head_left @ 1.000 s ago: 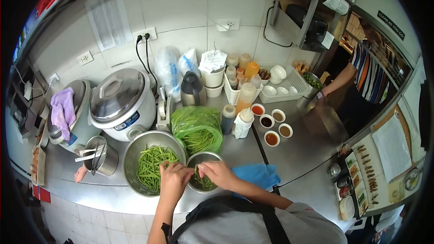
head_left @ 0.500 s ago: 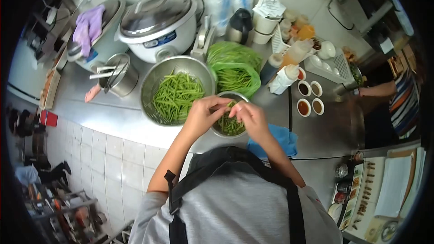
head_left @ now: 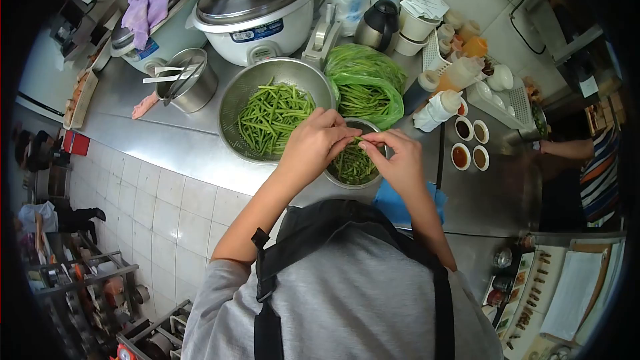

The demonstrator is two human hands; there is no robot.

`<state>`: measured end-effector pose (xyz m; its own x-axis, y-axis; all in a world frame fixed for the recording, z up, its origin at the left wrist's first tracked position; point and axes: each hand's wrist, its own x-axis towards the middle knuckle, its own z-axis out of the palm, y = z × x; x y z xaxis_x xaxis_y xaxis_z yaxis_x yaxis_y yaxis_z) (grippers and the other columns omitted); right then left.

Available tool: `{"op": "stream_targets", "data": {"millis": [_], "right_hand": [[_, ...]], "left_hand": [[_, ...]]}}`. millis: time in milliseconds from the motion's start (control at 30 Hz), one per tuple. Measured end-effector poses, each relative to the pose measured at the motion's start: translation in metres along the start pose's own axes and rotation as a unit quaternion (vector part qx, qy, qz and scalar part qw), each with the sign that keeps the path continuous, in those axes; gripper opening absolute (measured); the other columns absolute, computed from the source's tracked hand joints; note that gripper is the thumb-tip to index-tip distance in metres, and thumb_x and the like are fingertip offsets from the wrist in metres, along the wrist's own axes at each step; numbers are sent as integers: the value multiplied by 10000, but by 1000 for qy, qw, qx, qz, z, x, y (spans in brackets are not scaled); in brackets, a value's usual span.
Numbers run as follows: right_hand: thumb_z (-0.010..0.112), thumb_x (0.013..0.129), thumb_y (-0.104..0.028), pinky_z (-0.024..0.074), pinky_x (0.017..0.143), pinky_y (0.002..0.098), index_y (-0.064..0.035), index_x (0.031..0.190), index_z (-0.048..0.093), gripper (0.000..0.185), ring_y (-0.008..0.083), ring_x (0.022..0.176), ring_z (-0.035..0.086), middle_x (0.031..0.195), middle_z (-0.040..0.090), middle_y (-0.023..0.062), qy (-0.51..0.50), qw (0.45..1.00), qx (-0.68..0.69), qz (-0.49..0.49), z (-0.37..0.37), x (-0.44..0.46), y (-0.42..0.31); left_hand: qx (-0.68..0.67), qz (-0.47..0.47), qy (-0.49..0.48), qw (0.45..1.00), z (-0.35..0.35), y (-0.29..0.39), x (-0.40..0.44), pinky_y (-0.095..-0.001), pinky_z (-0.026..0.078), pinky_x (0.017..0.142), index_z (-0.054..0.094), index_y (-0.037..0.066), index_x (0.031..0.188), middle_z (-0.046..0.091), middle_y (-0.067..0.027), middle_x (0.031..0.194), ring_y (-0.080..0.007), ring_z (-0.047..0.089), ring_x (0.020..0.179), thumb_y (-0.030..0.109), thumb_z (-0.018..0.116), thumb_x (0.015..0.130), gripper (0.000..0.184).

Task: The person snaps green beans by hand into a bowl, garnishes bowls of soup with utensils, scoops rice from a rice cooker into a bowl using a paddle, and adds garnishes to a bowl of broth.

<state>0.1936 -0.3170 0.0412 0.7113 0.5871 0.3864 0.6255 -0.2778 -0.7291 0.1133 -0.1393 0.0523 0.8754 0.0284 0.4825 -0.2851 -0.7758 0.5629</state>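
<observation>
A green bean (head_left: 358, 140) is pinched between the fingertips of my left hand (head_left: 319, 141) and my right hand (head_left: 399, 155). Both hands are over a small metal bowl (head_left: 365, 126) of short green bean pieces (head_left: 353, 165). Left of it stands a perforated metal colander (head_left: 235, 93) with cut green beans (head_left: 272, 117) inside; my left hand overlaps its right side. Behind the small bowl, a green plastic bag (head_left: 360, 61) lies open around long whole green beans (head_left: 363, 99). Beneath my right wrist, a blue cloth (head_left: 393, 205) lies at the counter's front edge.
Rice cookers (head_left: 257, 3) line the wall, with a metal pot (head_left: 199, 87) of utensils in front. A wrapped bottle (head_left: 437, 112), small sauce cups (head_left: 461, 156) and a white basket (head_left: 517, 103) stand to the right. Another person's arm (head_left: 567, 149) reaches in at far right.
The view has shifted, so the counter items appear farther right and higher. My hands stay over the small bowl, with fingertips together; the bean between them now shows more clearly.
</observation>
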Motion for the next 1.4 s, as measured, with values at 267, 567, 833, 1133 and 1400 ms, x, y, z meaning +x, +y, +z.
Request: {"op": "stream_targets", "data": {"millis": [267, 567, 833, 1133, 1400], "right_hand": [[688, 846, -140, 463, 610, 232, -10, 887, 679, 136, 104, 686, 595, 747, 638, 27, 71, 951, 267, 140, 20, -14, 11], [609, 915, -206, 480, 682, 251, -8, 902, 679, 210, 110, 757, 591, 780, 651, 25, 62, 995, -73, 9, 29, -26, 67], [508, 972, -255, 481, 631, 251, -9, 878, 648, 298, 116, 671, 589, 782, 629, 44, -139, 948, 208, 200, 32, -18, 44], [450, 991, -296, 436, 585, 258, -47, 936, 563, 278, 111, 608, 497, 679, 497, 16, -98, 723, 607, 315, 59, -14, 29], [464, 956, -200, 474, 817, 295, 3, 1197, 557, 329, 196, 869, 611, 966, 660, 89, -68, 987, -119, -81, 47, -17, 66]], "left_hand": [[-167, -129, 21, 977, 25, -10, -10, -281, 454, 637, 726, 62, 924, 601, -37, 749, -154, 554, 680, 110, 706, 786, 147], [-501, -337, 152, 783, 59, -25, -20, -170, 384, 577, 662, 12, 1074, 657, 1, 820, -15, 467, 616, 155, 635, 891, 234], [-500, -290, 123, 807, 61, -29, -24, -211, 483, 770, 627, -40, 1075, 682, -61, 1003, -65, 610, 831, 46, 630, 880, 213], [-423, -274, 121, 855, 60, -18, -51, -202, 455, 685, 600, 28, 1020, 625, 3, 902, -40, 551, 770, 94, 592, 915, 124], [73, -330, 252, 907, 13, -105, -65, -355, 473, 826, 476, -20, 1218, 577, -185, 1154, -287, 576, 989, 140, 703, 808, 495]]}}
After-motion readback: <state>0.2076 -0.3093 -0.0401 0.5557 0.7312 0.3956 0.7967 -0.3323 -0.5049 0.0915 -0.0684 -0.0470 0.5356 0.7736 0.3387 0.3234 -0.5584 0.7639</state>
